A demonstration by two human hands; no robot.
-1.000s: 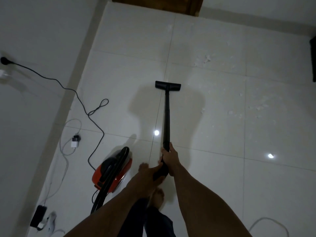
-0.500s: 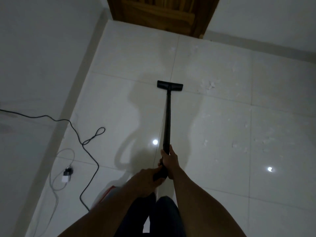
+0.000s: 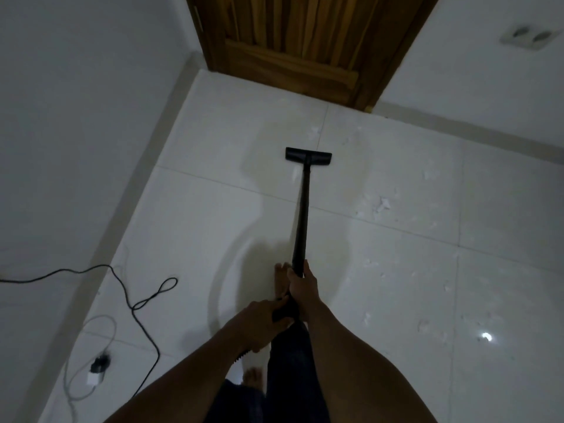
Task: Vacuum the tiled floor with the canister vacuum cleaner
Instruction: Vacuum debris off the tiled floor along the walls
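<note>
A black vacuum wand [image 3: 302, 215] runs from my hands out to its flat floor nozzle [image 3: 308, 155], which rests on the white tiled floor [image 3: 213, 215] in front of the door. My right hand [image 3: 302, 288] grips the wand higher up. My left hand [image 3: 262, 322] holds the lower handle end, where the ribbed hose [image 3: 241, 355] leaves it. White paper scraps [image 3: 381, 206] lie scattered to the right of the wand. The canister itself is out of view.
A wooden door [image 3: 305, 41] stands shut straight ahead. White walls close the left and far right sides. A black power cord [image 3: 143, 303] loops over the floor at left, beside a white cable with a charger plug [image 3: 97, 366]. My bare feet [image 3: 282, 279] stand under the hands.
The view has moved forward towards the door, and the nozzle has slid further ahead. The red canister and the wall plug have dropped out of view. Both hands kept their grip.
</note>
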